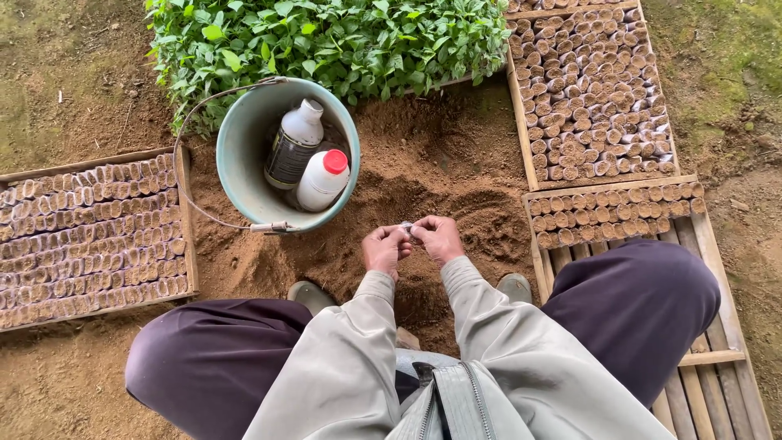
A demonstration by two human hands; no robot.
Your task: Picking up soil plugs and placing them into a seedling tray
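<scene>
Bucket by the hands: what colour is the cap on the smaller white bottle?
Red cap on the small white bottle in the teal bucket; head view shows it clearly.

Both hands, the left hand (384, 248) and the right hand (438, 239), meet over a soil heap (432, 163), pinching a small item (406, 229) between them. A bucket (244, 147) holding two bottles (309, 155) stands left of the heap; seedlings (326, 41) lie behind it. Trays of rolled pots sit at the left (90, 236) and at the right (595, 90), the nearer right-hand tray (619, 212) only partly filled along its far edge.
</scene>
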